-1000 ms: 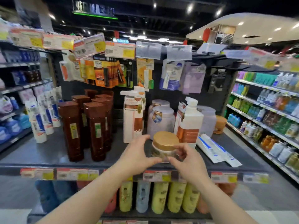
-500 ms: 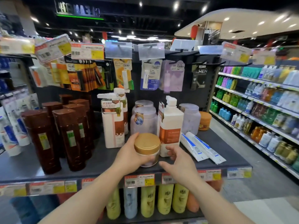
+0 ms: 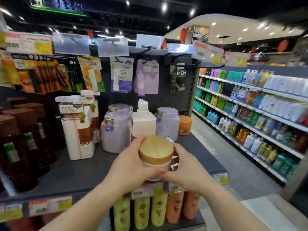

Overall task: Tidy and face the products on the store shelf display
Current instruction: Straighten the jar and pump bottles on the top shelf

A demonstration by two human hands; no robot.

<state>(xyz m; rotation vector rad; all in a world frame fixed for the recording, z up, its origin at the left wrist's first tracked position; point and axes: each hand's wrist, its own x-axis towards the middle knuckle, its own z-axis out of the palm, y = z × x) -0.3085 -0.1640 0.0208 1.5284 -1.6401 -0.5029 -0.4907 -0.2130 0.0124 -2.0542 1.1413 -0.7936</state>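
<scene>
A small jar with a gold lid (image 3: 155,150) is held up above the front of the dark grey shelf (image 3: 80,172). My left hand (image 3: 133,164) wraps its left side and my right hand (image 3: 185,170) cups its right side and base. Behind it stand a white pump bottle (image 3: 144,120), two lilac jars (image 3: 115,130) and a third lilac jar (image 3: 168,122). An orange jar (image 3: 184,125) sits at the back right. White-and-brown pump bottles (image 3: 78,129) and dark brown bottles (image 3: 18,147) fill the left. The jar's label is hidden by my fingers.
Carded items hang on pegs (image 3: 122,75) above the shelf, with price tags (image 3: 28,43) overhead. Yellow and orange bottles (image 3: 156,209) line the shelf below. An aisle floor (image 3: 236,162) runs right, beside long shelves of bottles (image 3: 260,114).
Both hands have lifted the gold-lidded jar off the shelf and brought it closer, right hand closing onto it. The view has shifted left to right across the display.
</scene>
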